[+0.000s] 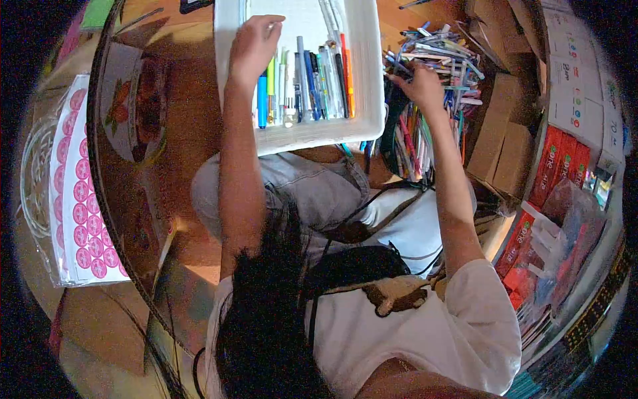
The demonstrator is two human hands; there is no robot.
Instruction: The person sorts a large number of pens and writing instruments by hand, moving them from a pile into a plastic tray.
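My left hand (pixel 256 50) is over the left side of a white plastic tray (pixel 319 137), its fingers stretched toward the right with a gap at the thumb. Nothing shows in it. Below that hand, pens and markers lie side by side in the tray, among them a blue marker (pixel 262 100), a lime-green marker (pixel 270 83) and an orange marker (pixel 349 83). My right hand (pixel 423 86) reaches into a loose heap of pens (pixel 455 60) right of the tray. Its thumb and fingers are apart, right at some dark pens.
Cardboard flaps (pixel 502 143) border the pen heap on the right. Beyond them stand red paper boxes (pixel 558 163) and a clear plastic bag (pixel 565 233). At the left lies a sheet of pink round stickers (pixel 86 213). My crossed legs (pixel 299 186) are just below the tray.
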